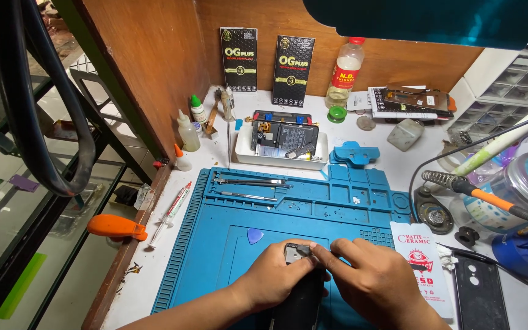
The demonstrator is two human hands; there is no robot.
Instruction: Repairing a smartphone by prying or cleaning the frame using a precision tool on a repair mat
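A dark phone (300, 293) lies on the blue work mat (215, 244) near the front edge. My left hand (270, 281) grips its upper left side. My right hand (371, 281) rests on its right side, with the fingertips pressing at the phone's top edge, where a grey part shows. A blue triangular pick (255, 235) lies on the mat just above my left hand. Metal tweezers and thin tools (249, 183) lie in the mat's top tray.
A white tray (279, 160) with an opened phone stands behind the mat. Small bottles (187, 131) stand at left, a syringe (171, 212) and an orange-handled tool (116, 227) at the table's left edge. At right are a soldering iron (484, 195), a black phone cover (479, 292) and a white packet (426, 266).
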